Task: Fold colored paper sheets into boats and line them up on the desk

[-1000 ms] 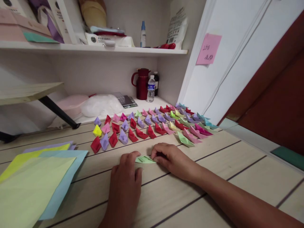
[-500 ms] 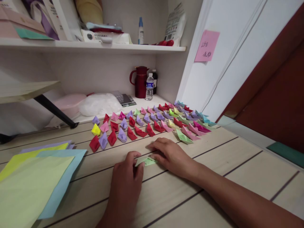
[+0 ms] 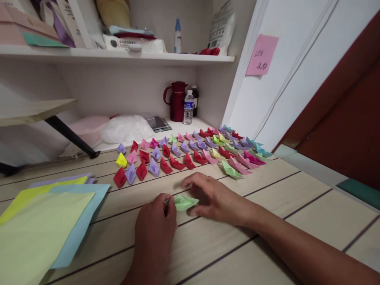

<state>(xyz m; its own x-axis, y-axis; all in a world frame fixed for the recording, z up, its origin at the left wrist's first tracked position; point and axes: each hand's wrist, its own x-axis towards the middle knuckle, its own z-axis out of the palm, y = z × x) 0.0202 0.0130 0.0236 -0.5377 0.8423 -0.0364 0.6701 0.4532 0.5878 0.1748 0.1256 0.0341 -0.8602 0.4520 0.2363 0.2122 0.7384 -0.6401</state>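
A light green folded paper boat is just above or on the wooden tabletop. My left hand pinches its left end between thumb and fingers. Close by its right tip, my right hand curves with thumb and fingers apart, holding nothing. Beyond both hands stand rows of small folded paper boats, among them a red boat, a yellow boat and another light green boat.
Coloured paper sheets lie at the left. Behind the boats, a dark red jug and a water bottle stand beneath a white shelf. A black table leg slants at the left.
My right hand has let go of the green boat and opened beside it. The boat now shows more of its shape, still held by my left hand.
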